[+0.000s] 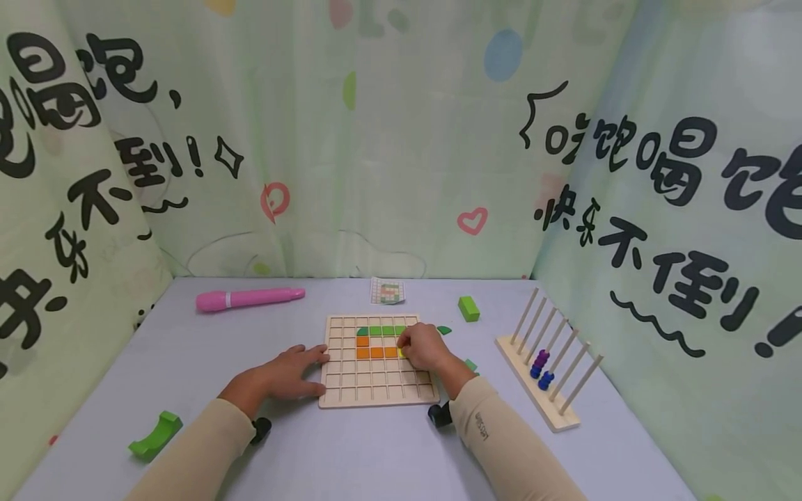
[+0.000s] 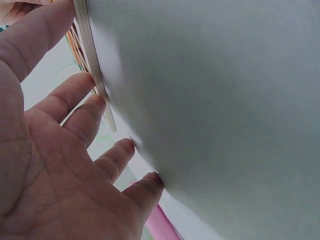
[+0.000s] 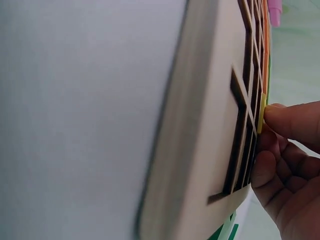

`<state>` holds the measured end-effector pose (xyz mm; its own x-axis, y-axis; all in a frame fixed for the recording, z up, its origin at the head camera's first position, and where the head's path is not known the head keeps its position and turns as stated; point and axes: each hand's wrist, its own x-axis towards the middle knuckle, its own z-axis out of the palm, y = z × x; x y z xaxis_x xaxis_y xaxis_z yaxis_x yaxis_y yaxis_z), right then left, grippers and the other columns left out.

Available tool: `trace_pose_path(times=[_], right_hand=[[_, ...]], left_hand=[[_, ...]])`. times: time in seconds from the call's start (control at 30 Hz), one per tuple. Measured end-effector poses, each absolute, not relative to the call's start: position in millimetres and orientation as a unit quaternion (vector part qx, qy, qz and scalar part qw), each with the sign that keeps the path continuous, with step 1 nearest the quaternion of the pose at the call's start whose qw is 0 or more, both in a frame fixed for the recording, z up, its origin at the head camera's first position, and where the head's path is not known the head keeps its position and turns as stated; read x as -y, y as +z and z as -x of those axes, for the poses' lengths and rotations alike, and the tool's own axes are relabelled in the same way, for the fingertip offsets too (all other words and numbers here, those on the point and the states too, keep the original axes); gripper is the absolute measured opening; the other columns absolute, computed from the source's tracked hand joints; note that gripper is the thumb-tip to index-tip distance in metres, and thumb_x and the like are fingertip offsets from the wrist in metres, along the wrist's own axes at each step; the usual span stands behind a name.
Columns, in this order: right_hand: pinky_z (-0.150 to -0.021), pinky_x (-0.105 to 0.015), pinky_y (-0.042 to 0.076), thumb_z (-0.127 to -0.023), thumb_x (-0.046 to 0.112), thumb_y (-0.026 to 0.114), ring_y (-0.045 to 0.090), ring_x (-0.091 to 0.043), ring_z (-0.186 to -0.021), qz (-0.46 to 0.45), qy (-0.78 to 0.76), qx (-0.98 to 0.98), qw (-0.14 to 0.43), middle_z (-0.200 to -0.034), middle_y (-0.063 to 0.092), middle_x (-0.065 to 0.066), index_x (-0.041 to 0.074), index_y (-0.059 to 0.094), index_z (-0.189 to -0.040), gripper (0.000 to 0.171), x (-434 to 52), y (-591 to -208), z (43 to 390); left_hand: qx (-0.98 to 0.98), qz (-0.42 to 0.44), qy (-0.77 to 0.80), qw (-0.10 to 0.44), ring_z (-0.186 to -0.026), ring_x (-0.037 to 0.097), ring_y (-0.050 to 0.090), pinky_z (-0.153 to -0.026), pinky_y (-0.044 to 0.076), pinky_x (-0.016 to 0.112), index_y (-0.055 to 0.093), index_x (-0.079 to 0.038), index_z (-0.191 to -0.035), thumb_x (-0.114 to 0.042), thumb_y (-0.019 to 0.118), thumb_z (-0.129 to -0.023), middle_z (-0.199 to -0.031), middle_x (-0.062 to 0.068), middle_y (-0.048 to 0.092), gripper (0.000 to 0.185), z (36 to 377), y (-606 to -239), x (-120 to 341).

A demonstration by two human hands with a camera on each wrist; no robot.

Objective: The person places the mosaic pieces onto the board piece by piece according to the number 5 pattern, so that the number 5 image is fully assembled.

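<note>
A wooden grid board (image 1: 341,398) lies on the table, with a row of green tiles (image 1: 382,330) and several orange tiles (image 1: 376,353) set in its squares. My right hand (image 1: 426,346) is over the board's right side, thumb and fingers pinching a yellow tile (image 3: 261,112) at the end of the lower orange row. In the right wrist view the thumb tip presses against that tile, down at the grid. My left hand (image 1: 285,376) spreads its fingers along the board's left edge; in the left wrist view some fingertips (image 2: 97,102) touch the side.
A pink pen-shaped stick (image 1: 250,299) and a small patterned card (image 1: 388,292) lie at the back. Right of the board are a green block (image 1: 468,308), small green pieces (image 1: 444,330) and a peg rack (image 1: 541,390) with beads. A green arched block (image 1: 155,435) lies front left.
</note>
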<state>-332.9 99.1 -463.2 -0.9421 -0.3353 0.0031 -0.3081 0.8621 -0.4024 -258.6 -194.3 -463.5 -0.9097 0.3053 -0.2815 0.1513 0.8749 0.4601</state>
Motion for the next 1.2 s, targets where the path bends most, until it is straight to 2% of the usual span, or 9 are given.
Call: trace_pose_path(times=[0.23,0.63,0.8,0.93,1.03,1.2], right_hand=[[-0.079,-0.033,0.054,-0.098,0.007,0.068,0.058,-0.017,-0.085,0.155,-0.253,-0.954,0.045,-0.094,0.07,-0.002,0.007,0.077,-0.102,0.009,-108,-459,331],[-0.08,-0.036,0.054,-0.101,0.013,0.066,0.061,-0.019,-0.091,0.052,-0.284,-0.957,0.034,-0.104,0.072,-0.007,0.007,0.076,-0.112,0.016,-162,-461,339],[-0.079,-0.036,0.054,-0.099,0.015,0.069,0.062,-0.018,-0.089,0.065,-0.256,-0.963,0.053,-0.103,0.073,-0.005,0.006,0.077,-0.112,0.018,-174,-464,332],[-0.087,-0.04,0.056,-0.097,0.016,0.072,0.065,-0.019,-0.096,0.086,-0.231,-0.967,0.066,-0.106,0.074,-0.006,0.006,0.078,-0.113,0.019,-178,-467,325],[-0.088,-0.042,0.055,-0.096,0.016,0.073,0.065,-0.02,-0.096,0.094,-0.213,-0.97,0.064,-0.105,0.073,-0.006,0.006,0.078,-0.113,0.02,-177,-466,322],[-0.079,-0.037,0.052,-0.096,0.016,0.073,0.059,-0.018,-0.086,0.075,-0.214,-0.971,0.072,-0.095,0.068,-0.004,0.006,0.075,-0.107,0.015,-173,-465,320]], left_hand=[[-0.952,-0.111,0.223,0.176,-0.152,0.046,0.029,-0.115,0.033,0.07,0.046,-0.019,-0.157,-0.046,0.078,-0.089,-0.164,0.02,0.037,0.079,258,-462,192],[-0.953,-0.112,0.218,0.177,-0.151,0.046,0.03,-0.115,0.034,0.069,0.044,-0.02,-0.158,-0.047,0.076,-0.09,-0.164,0.021,0.035,0.08,258,-462,192],[-0.953,-0.113,0.218,0.178,-0.151,0.046,0.03,-0.115,0.034,0.07,0.045,-0.02,-0.158,-0.047,0.077,-0.089,-0.163,0.021,0.036,0.08,258,-463,192],[-0.952,-0.119,0.218,0.177,-0.152,0.046,0.029,-0.115,0.034,0.07,0.046,-0.019,-0.157,-0.047,0.077,-0.09,-0.164,0.019,0.036,0.079,258,-464,193],[-0.953,-0.118,0.219,0.175,-0.151,0.046,0.03,-0.115,0.034,0.069,0.045,-0.019,-0.158,-0.046,0.077,-0.09,-0.164,0.02,0.036,0.079,258,-465,194],[-0.953,-0.118,0.216,0.176,-0.151,0.046,0.03,-0.115,0.034,0.068,0.044,-0.018,-0.158,-0.047,0.076,-0.09,-0.163,0.022,0.036,0.081,258,-463,193]])
